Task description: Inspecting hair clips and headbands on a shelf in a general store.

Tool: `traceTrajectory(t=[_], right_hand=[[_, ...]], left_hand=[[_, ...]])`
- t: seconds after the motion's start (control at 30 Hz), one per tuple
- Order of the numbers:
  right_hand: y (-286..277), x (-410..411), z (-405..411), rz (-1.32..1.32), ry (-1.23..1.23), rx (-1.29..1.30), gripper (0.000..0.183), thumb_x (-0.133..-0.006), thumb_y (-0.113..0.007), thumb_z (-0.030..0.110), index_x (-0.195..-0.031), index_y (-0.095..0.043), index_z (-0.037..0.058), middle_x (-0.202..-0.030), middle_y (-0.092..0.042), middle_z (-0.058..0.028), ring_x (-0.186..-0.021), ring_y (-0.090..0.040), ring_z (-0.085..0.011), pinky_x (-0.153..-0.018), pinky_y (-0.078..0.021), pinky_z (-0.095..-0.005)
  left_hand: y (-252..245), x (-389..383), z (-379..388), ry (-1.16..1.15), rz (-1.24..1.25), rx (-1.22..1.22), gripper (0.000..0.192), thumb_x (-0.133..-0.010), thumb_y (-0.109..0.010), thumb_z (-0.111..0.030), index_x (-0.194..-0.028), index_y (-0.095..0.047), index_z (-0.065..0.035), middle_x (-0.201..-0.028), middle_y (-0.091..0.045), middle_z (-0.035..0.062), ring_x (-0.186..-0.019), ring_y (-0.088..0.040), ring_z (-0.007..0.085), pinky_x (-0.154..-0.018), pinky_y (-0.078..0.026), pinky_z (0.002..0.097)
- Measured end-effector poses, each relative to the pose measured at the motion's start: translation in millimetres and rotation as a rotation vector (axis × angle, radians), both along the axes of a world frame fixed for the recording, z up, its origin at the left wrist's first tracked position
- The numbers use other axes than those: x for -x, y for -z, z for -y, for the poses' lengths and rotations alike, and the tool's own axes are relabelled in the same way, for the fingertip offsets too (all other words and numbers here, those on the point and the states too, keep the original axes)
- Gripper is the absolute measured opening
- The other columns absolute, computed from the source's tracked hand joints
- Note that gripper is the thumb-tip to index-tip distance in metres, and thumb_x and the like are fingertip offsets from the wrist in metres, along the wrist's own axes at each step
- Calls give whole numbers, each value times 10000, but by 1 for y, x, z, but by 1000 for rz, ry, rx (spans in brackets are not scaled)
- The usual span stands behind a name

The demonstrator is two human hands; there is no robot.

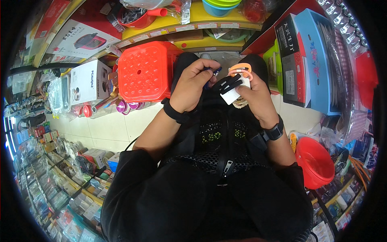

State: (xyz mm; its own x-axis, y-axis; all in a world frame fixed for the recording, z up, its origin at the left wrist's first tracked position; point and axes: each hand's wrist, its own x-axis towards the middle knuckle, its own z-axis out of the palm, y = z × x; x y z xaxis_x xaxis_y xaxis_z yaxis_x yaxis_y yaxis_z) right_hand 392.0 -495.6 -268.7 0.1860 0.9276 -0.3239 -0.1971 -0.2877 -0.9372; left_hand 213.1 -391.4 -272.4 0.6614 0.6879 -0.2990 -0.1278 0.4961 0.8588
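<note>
In my right hand is a white card with several black elastic hair ties around it. An orange band and a pink one stand at the card's upper edge, by my right fingers. Beaded strands show below the card, partly hidden by it and my thumb. My left hand pinches a small dark blue object between thumb and forefinger, to the left of the card. Fingers cover much of that object, so its kind is unclear. Both hands are above my lap.
A red plastic stool stands close by my left arm, with a white product box beyond it. Yellow shelves cross the front. On the right are stacked boxes, a blue bin and a red bucket.
</note>
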Motion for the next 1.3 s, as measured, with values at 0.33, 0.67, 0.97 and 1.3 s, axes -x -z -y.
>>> traceTrajectory(t=[0.33,0.67,0.97,1.3], right_hand=[[-2,0,-1,-31,11,-25,369,-832,-531,-35,-1195,-572,21,-1023,-627,-28,-908,-611,-102,-814,-479,-256],[1,-1,0,121,5,-60,369,-841,-540,-7,-1208,-570,25,-995,-640,-43,-889,-599,-110,-782,-475,-261],[-3,-1,0,365,-32,-47,380,-840,-582,69,-1212,-547,0,-932,-651,-121,-838,-623,-180,-755,-481,-303],[1,-2,0,292,-30,-40,392,-826,-596,58,-1213,-550,5,-939,-651,-113,-837,-612,-162,-765,-482,-296]], left_hand=[[-1,1,-1,-5,41,-15,289,-911,-488,36,-1184,-563,-25,-1119,-588,50,-971,-554,122,-854,-442,274],[-18,-3,6,179,-391,-654,346,-840,-730,-180,-1120,-610,-15,-1069,-571,65,-993,-558,157,-884,-424,270],[-29,-18,22,158,-429,-1035,434,-781,-701,-88,-1190,-566,-33,-1123,-553,176,-1057,-570,342,-914,-460,371],[-6,-17,14,87,-291,-709,458,-792,-593,80,-1235,-517,-7,-1146,-554,98,-1111,-544,206,-945,-447,321]])
